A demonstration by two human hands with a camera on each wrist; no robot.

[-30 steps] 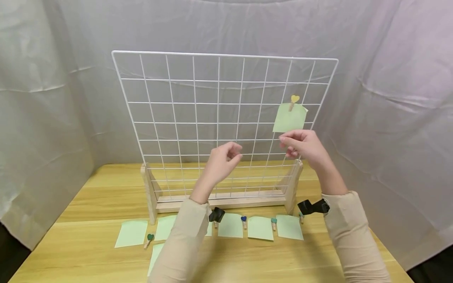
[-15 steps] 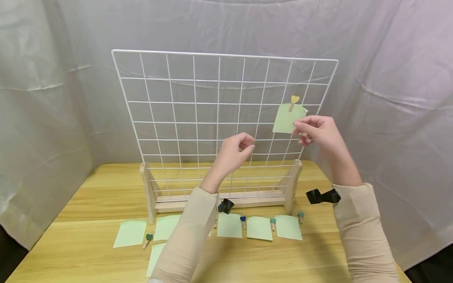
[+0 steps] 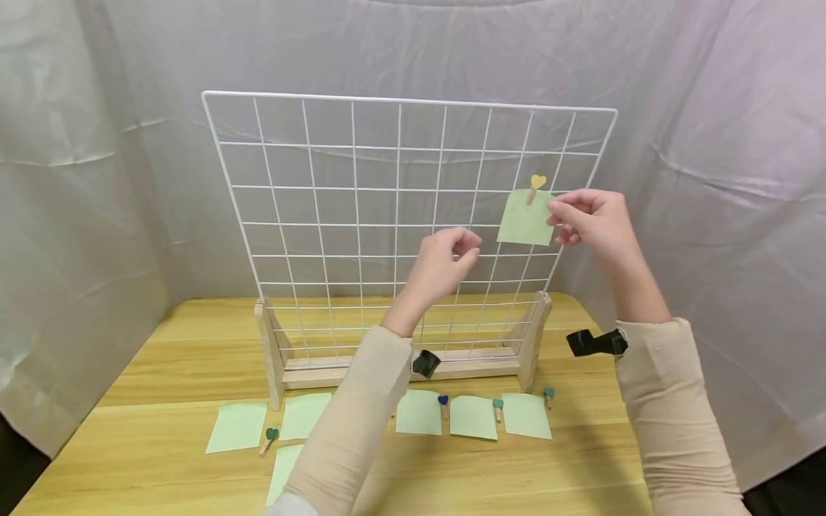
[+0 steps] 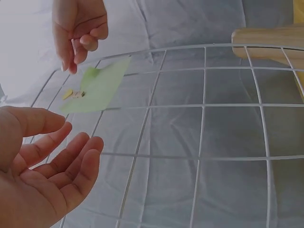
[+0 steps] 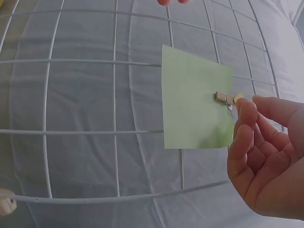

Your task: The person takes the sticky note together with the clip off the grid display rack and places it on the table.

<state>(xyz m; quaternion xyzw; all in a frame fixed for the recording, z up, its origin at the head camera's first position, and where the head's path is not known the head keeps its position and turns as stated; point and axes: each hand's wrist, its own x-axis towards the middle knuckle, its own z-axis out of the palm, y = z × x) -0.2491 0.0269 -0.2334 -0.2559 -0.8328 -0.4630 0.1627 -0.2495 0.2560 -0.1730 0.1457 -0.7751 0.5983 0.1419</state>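
Observation:
A pale green sticky note hangs on the white wire grid near its right side. It is held by a small wooden clothespin with a yellow heart. My right hand is at the note's right edge, fingers loosely bent; in the left wrist view a gap shows between its fingertips and the note. My left hand hovers in front of the grid, left of and below the note, with relaxed, bent fingers and nothing in them. The clothespin lies close to my right fingertips in the right wrist view.
A wooden stand holds the grid upright. Along the table lie several green notes, with small heart clothespins between them, one blue heart among them. My left forearm covers part of this row. A grey curtain surrounds the table.
Both hands have moved up and to the right; the right hand went from below the note to its right edge. The hanging note and its clothespin have stayed in place.

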